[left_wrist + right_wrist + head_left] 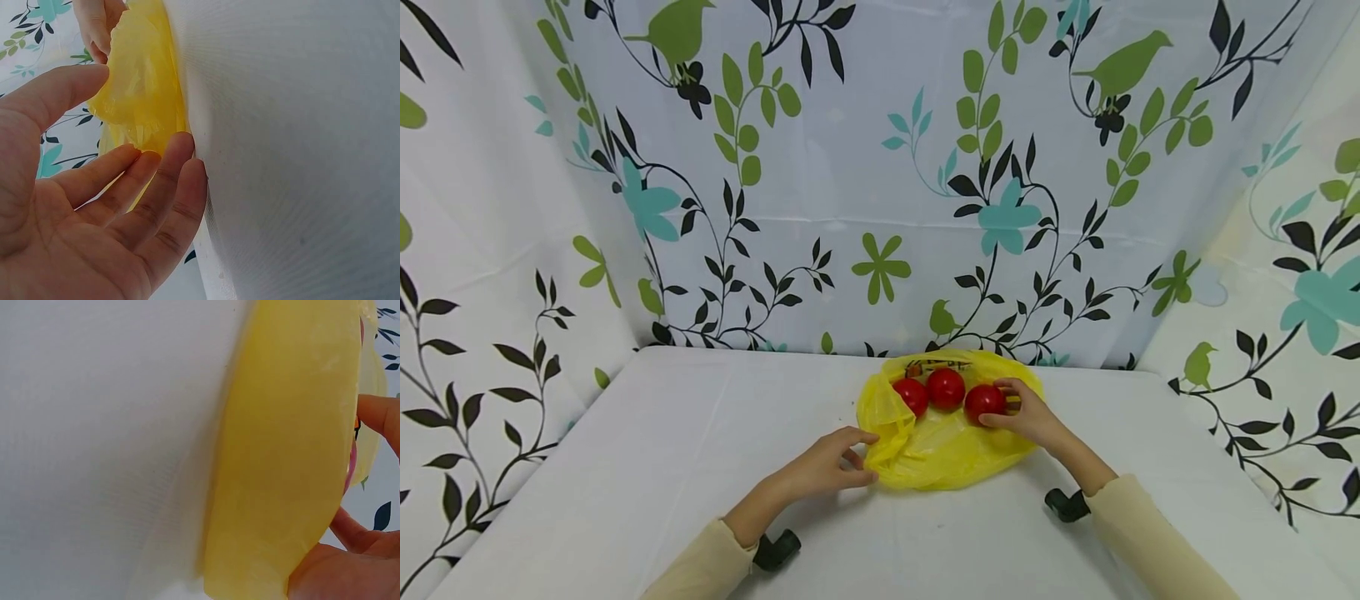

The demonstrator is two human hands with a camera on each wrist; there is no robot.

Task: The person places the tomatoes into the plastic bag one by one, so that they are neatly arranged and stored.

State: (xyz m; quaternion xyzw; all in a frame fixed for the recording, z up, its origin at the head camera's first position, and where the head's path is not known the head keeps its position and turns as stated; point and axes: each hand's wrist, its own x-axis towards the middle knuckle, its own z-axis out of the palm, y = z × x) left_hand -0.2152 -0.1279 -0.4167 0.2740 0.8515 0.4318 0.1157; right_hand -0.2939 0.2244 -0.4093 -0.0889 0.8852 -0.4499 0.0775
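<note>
A yellow plastic bag lies spread on the table, its mouth open. Three shiny, round red balls sit in it: a left one, a middle one and a right one. My right hand holds the right ball between thumb and fingers. In the right wrist view, the bag's side hides most of that ball from the right hand. At the bag's left edge is my left hand, fingers loosely spread. In the left wrist view, the left hand's fingertips touch the bag.
A white-covered table extends around the bag. Behind it hangs a patterned curtain with leaves and birds, continuing along both sides. Dark devices are strapped under the left wrist and the right wrist.
</note>
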